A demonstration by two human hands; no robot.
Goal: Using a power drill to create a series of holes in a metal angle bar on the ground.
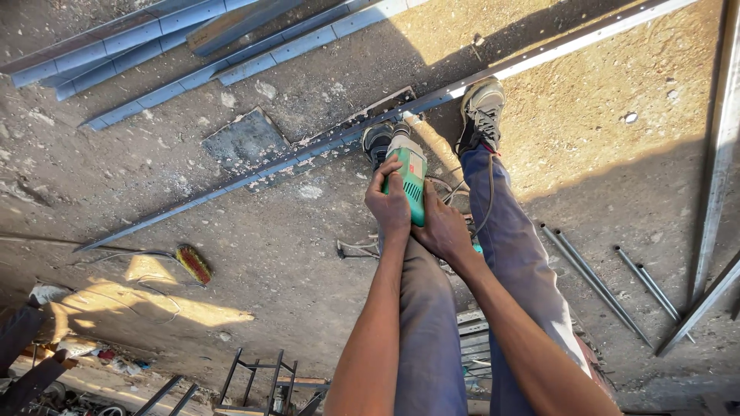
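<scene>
Two hands share one tool in the head view. The left hand [388, 206] wraps the upper side of the green angle grinder [411, 182], its grip closed around the body; the right hand [442, 228] clasps the rear of the same body from below, grip also closed on it. Holding it with both hands looks meant to steady the tool, whose head points down at the long steel strip [308, 150] lying slantwise across the concrete floor [293, 254].

The right shoe [481, 115] stands on or against the strip, and the left shoe [377, 142] sits just beside the grinder's head, seemingly pinning the strip so it cannot shift. A cable [462, 189] trails back from the tool past the trouser legs [470, 308].

Well apart to the left lies a wire brush [194, 264]. Spare steel channels [154, 46] rest at the top left, thin rods [593, 281] to the right.
</scene>
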